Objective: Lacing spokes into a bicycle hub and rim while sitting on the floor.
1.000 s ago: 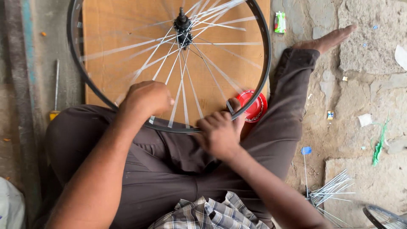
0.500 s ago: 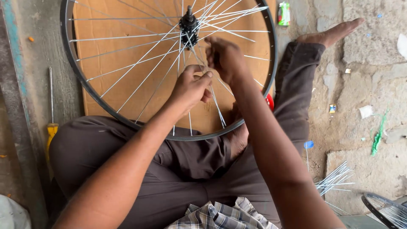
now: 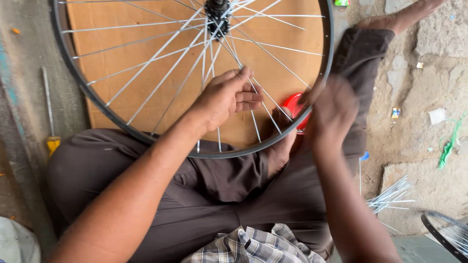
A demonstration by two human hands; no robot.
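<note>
A bicycle wheel with a black rim (image 3: 312, 114) and thin silver spokes (image 3: 161, 80) rests across my lap, its dark hub (image 3: 217, 9) at the top of the view. My left hand (image 3: 226, 97) reaches in among the spokes, fingers curled around one or two of them below the hub. Blurred by motion, my right hand (image 3: 331, 109) hovers at the rim's right side, above a small red container (image 3: 296, 108). Whether it holds anything is unclear.
A brown cardboard sheet (image 3: 122, 48) lies under the wheel. A yellow-handled screwdriver (image 3: 48, 117) lies on the floor at left. Loose spokes (image 3: 390, 195) are piled at right, with another wheel rim (image 3: 446, 234) in the bottom right corner. My bare foot (image 3: 404, 17) stretches out top right.
My right hand has pulled away from the spokes near the hub, down and right to the rim by the red container. My left hand stays in the spokes. The view has shifted closer.
</note>
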